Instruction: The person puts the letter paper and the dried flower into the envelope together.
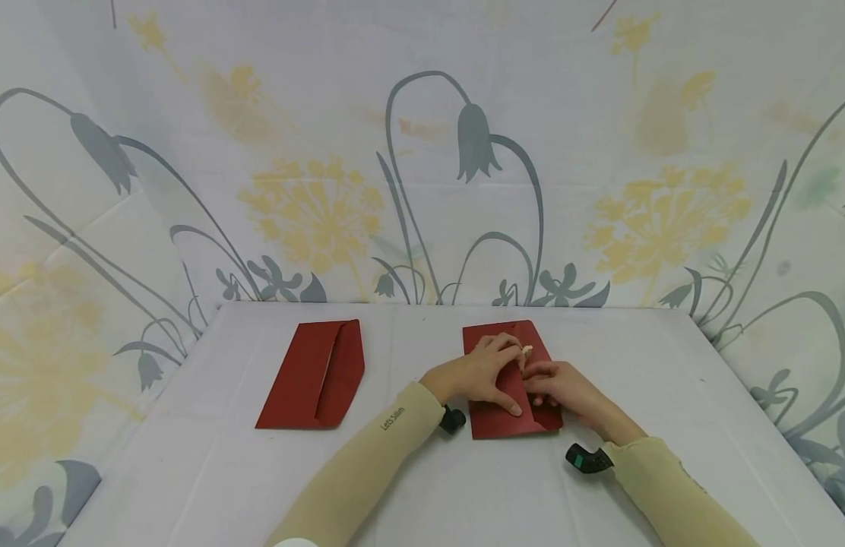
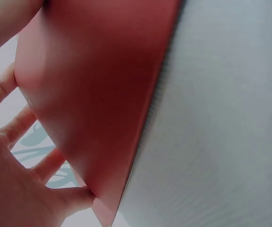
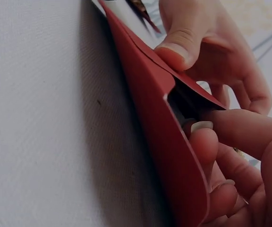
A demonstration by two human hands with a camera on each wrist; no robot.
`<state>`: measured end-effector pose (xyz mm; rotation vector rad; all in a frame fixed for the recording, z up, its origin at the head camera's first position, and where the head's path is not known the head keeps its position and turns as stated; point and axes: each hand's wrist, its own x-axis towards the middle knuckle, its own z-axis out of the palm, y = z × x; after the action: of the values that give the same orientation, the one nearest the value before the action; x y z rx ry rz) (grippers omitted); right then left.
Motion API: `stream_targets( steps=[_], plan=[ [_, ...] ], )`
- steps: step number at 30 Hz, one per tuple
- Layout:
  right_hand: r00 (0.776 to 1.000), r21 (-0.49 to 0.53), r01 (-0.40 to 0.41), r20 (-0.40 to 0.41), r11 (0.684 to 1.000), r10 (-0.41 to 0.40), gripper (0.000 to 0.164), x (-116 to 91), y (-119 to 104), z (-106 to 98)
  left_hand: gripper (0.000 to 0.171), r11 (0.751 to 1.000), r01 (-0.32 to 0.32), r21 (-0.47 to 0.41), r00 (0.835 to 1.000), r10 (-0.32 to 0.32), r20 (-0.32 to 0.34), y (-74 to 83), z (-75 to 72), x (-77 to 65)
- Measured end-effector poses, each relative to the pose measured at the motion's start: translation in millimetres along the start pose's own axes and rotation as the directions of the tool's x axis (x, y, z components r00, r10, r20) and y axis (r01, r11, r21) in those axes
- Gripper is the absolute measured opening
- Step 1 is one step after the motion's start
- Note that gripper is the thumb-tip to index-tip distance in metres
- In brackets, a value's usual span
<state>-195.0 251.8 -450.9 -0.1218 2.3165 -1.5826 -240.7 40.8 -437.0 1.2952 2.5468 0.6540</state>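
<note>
A red envelope [image 1: 501,422] lies under both hands at the right of centre, its flap side facing right. My left hand [image 1: 480,372] grips its pocket panel. In the right wrist view, the left thumb [image 3: 176,56] presses on that panel, with the other fingers behind its edge. My right hand [image 3: 249,156] is at the envelope's mouth. Its index fingertip is hidden in the opening, and curled fingers lie against the inside of the flap [image 3: 159,151]. What they hold, if anything, is hidden. A small cream-coloured thing [image 1: 527,351] shows beside the left fingertips; its kind is unclear.
A second red envelope [image 1: 299,372] lies on the left of the white table [image 1: 190,471], its flap open to the right. Behind the table hangs a flower-patterned cloth [image 1: 429,190]. Black cameras [image 1: 588,459] are worn at both wrists.
</note>
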Motion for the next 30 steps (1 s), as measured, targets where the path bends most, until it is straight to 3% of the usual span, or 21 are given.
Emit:
stream_targets(
  steps=[7,13,19,30],
  plan=[
    [0.999,-0.078,0.038,-0.015,0.996,-0.039,0.024,1,-1,5,0.059,1.000,-0.009,0.008,1.000,0.009,-0.003,0.1,0.1,-0.6],
    [0.999,0.042,0.006,-0.043,0.999,-0.004,0.035,-5,1,-1,0.059,1.000,-0.015,-0.006,1.000,0.015,0.007,2.0,-2.2,-1.8],
    [0.994,0.182,-0.027,-0.097,0.983,0.045,0.039,-8,3,-7,0.059,1.000,-0.010,-0.004,1.000,0.010,0.004,2.4,-2.8,-2.1],
    [0.996,0.147,0.000,-0.090,0.989,0.013,0.053,3,0,-7,0.058,1.000,0.029,-0.005,1.000,-0.029,0.004,1.5,0.3,-1.5]
  ],
)
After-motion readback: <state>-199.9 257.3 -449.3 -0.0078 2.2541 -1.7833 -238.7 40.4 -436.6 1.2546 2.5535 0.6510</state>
